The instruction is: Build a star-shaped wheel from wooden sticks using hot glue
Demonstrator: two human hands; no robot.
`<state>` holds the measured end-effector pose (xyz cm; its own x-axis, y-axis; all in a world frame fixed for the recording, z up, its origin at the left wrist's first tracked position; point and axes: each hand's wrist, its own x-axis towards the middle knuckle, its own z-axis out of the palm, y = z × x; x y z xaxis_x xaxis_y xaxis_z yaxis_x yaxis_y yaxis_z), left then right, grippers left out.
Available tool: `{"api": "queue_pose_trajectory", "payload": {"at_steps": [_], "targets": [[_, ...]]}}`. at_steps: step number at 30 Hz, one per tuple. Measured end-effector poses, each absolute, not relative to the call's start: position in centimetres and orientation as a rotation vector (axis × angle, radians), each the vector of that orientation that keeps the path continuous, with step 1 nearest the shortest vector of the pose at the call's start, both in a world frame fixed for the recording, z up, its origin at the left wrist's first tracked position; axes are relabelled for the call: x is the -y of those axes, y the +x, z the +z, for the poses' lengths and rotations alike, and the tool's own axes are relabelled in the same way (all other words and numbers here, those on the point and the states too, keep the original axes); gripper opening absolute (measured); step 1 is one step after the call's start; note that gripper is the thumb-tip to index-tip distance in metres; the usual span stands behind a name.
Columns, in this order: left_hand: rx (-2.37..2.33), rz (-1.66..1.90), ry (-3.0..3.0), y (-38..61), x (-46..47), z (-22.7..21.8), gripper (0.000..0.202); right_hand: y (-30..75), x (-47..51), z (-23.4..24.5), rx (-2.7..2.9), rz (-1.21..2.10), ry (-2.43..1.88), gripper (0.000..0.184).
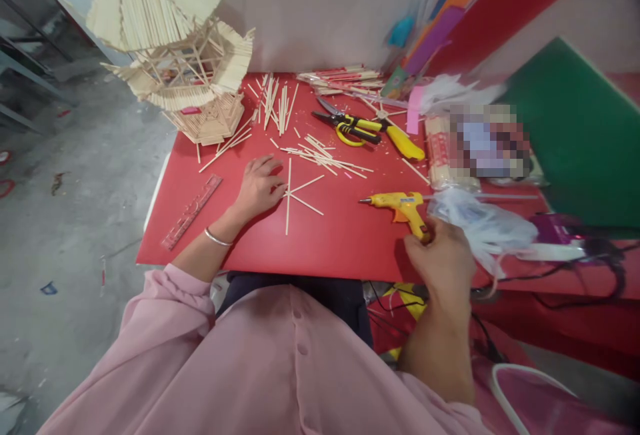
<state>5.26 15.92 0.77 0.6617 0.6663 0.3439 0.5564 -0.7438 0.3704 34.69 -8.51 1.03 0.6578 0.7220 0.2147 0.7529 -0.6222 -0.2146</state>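
Observation:
Thin wooden sticks [306, 204] are joined in a star shape lying flat on the red table. My left hand [260, 187] rests at the star's left side, thumb and index fingertip closed at its hub; whatever lies under the palm is hidden. A yellow hot glue gun [400, 203] is in my right hand [444, 260], which grips the lower end of its handle. The nozzle points left toward the star, some distance from it. Loose sticks [325, 155] lie scattered just beyond the star.
A stick-built pagoda model [200, 121] stands at the back left. A clear ruler [193, 211] lies left of my arm. Behind are yellow-black shears [357, 127]. Plastic bags [480, 221], a packet of sticks [440, 155] and cables [600, 275] crowd the right.

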Motion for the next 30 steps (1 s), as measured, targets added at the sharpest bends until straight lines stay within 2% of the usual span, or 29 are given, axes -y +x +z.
{"api": "queue_pose_trajectory", "payload": {"at_steps": [5,11,16,20,22,26,30], "targets": [[-1.02,0.661,2.639,5.6,-15.9,0.9,0.014,35.7,7.2,0.5,1.233,-0.09,-2.617,0.048],[-1.01,0.688,2.596,5.8,-16.2,0.9,0.014,37.4,6.9,0.9,1.331,0.093,-2.517,0.034],[-1.099,0.834,2.347,5.7,-16.4,1.3,0.018,34.0,6.2,3.4,0.982,0.273,-2.307,0.055],[-1.052,0.826,1.999,5.7,-16.1,1.8,0.016,29.5,4.2,5.5,1.118,0.211,-2.289,0.053],[-1.043,0.803,1.815,5.7,-15.8,1.9,0.015,27.8,2.9,5.8,1.225,0.18,-2.242,0.057],[-1.042,0.791,1.511,5.7,-15.5,2.2,0.013,25.8,0.2,5.0,1.354,-0.158,-2.267,0.064],[-1.051,0.735,1.291,5.9,-15.2,2.7,0.012,25.2,-1.6,4.1,1.422,-0.324,-2.343,0.055]]}}
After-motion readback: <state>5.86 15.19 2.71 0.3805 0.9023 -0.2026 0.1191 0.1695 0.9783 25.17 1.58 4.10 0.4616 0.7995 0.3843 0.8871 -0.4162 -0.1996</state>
